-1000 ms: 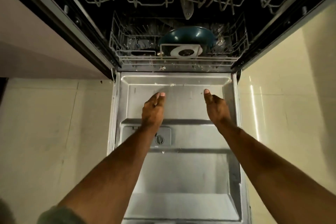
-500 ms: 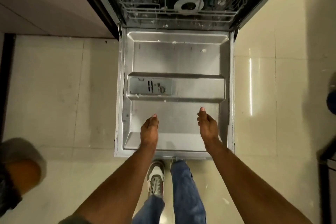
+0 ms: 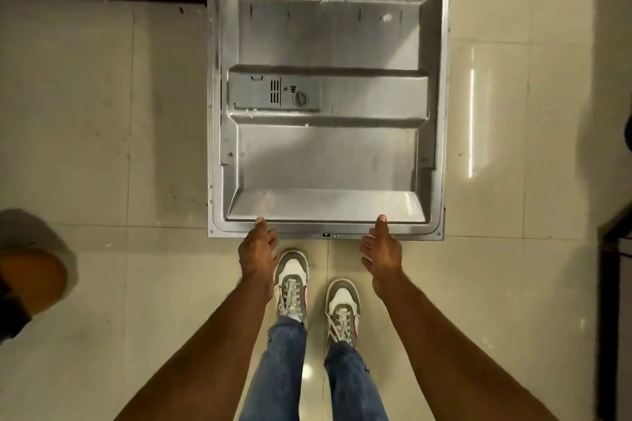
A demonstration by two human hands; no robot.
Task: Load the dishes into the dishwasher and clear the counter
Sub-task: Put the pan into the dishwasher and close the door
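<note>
Door: the dishwasher door [image 3: 326, 154] lies flat and open over the floor.
Left hand [image 3: 257, 251]: thumb on the front edge, fingers loose, gripping nothing.
Right hand [image 3: 383, 249]: the same — likely ready to lift it shut.

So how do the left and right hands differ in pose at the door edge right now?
The left hand sits left of the door latch, the right hand right of it. The left hand's fingers curl loosely by its inner side above a shoe; the right hand's fingers spread straighter toward the middle. Shared: each thumb tip lies at the front rim of the open dishwasher door; neither has a grip yet.
</note>
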